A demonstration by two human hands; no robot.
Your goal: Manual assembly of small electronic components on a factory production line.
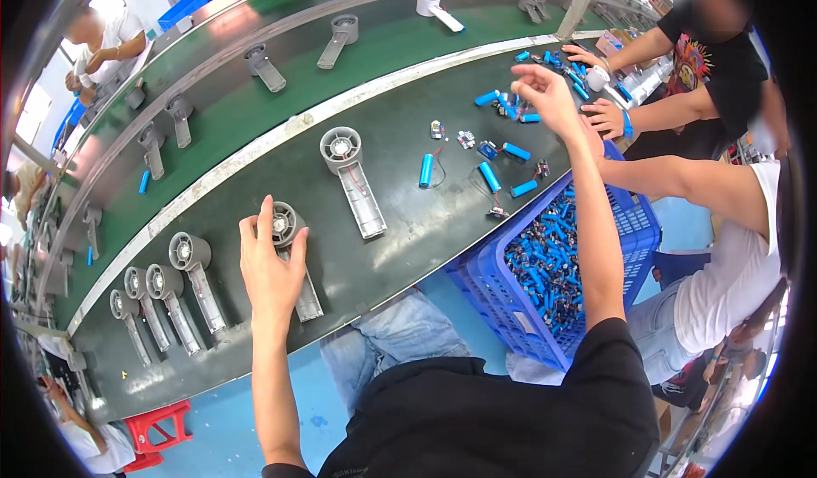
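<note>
My left hand [271, 265] is curled around the round head of a grey handheld fan housing [288, 223], index finger on one side and thumb on the other. The housing's handle lies toward the near table edge, partly behind the hand. My right hand [549, 102] is raised over the right of the table, fingers bent and apart, with nothing visible in them. Below it lie blue battery cells [508, 105] with wires and small circuit boards. Between my hands lies another grey fan housing [342, 148], its handle showing an open channel. A loose blue battery [425, 171] is beside it.
Several grey fan housings [189, 251] lie in a row at the left. A green conveyor [374, 52] beyond the table carries more housings. A blue crate [545, 354] of batteries stands below the table's right edge. Co-workers' hands [606, 119] reach in at the right. A red stool [162, 427] stands lower left.
</note>
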